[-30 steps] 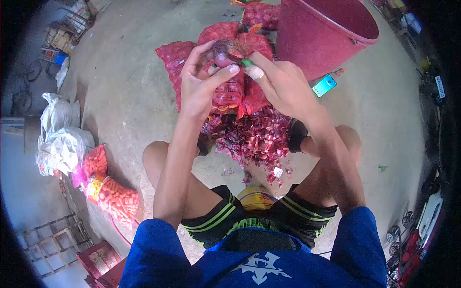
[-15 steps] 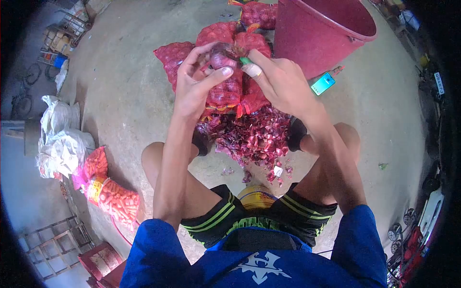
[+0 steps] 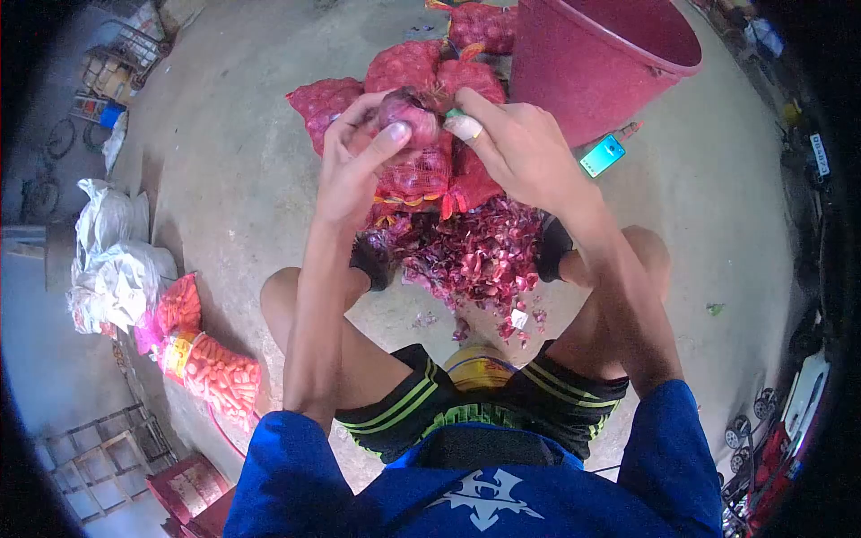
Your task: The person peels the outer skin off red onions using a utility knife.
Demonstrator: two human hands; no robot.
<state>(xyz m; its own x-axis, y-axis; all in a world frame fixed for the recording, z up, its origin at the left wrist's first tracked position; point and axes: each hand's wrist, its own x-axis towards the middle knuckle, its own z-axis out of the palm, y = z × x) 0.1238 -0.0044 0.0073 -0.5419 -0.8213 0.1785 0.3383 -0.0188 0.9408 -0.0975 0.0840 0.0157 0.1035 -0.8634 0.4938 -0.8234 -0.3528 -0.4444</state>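
My left hand [image 3: 357, 157] is wrapped round a purple-red onion [image 3: 408, 121], its thumb laid along the near side. Dry brown strands stick out at the onion's right end, where my right hand [image 3: 529, 152] meets it. A small green tool [image 3: 453, 114] shows between the right thumb and curled fingers; most of it is hidden in the grip. The thumb of that hand has a pale wrapping [image 3: 464, 126]. Below both hands, a heap of onion skins [image 3: 484, 255] lies on the floor between my feet.
Red net sacks of onions [image 3: 404, 67] stand just beyond my hands. A large red tub [image 3: 574, 81] is at the upper right, with a lit phone [image 3: 602, 156] on the floor beside it. Left are white sacks [image 3: 121, 269] and a bag of carrots [image 3: 220, 372].
Both hands have shifted slightly left with the onion, the left one more. The onion has turned a little, and less of the green tool shows.
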